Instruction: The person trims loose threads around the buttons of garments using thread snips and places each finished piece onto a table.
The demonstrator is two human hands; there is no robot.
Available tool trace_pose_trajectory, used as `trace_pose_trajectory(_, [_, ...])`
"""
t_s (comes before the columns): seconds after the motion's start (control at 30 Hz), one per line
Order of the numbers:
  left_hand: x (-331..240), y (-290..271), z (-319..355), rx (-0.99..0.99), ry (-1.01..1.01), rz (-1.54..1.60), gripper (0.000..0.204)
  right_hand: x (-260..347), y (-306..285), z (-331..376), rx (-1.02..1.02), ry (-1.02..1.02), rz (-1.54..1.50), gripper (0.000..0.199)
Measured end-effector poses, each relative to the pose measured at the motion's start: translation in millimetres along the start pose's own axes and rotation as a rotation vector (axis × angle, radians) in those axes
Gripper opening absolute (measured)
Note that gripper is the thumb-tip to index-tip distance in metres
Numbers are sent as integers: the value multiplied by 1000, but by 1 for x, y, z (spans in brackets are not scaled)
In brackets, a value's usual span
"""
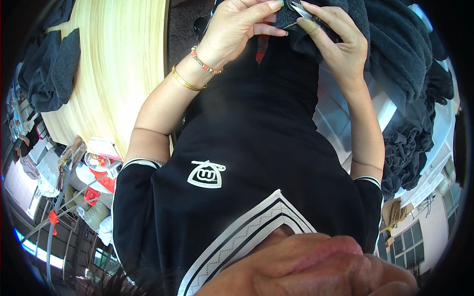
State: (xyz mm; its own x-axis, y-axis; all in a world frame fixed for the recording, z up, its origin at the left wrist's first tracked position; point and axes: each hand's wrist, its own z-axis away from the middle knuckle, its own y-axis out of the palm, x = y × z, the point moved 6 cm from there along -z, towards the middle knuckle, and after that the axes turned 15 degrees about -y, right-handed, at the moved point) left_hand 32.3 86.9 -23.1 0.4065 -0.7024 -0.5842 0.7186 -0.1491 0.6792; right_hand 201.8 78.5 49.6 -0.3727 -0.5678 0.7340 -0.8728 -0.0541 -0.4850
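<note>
Left hand (237, 32), thumb (264, 11) extended, right hand (345, 49), fingers (338, 22) curled — both hands close together, forearms (165, 106) bare

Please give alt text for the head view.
The right hand holds small pointed silver blades at dark grey fabric, close to the left hand, partly cut off above. A pale wood-grain tabletop at left bears crumpled dark grey cloth.

The cloth (397, 42) is dark grey, the table (113, 64) cream-streaked
</note>
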Motion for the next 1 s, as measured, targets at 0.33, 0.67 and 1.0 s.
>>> trace_pose_trajectory(0.33, [-13, -1, 3, -83, 30, -198, 23, -3, -6, 0, -18, -97, -3, 23])
trace_pose_trajectory(0.67, [-75, -9, 4, -398, 588, -670, 31, 5, -11, 2, -153, 48, -213, 31])
trace_pose_trajectory(1.0, [4, 160, -38, 202, 986, -1745, 33, 29, -11, -7, -269, -253, -221, 31])
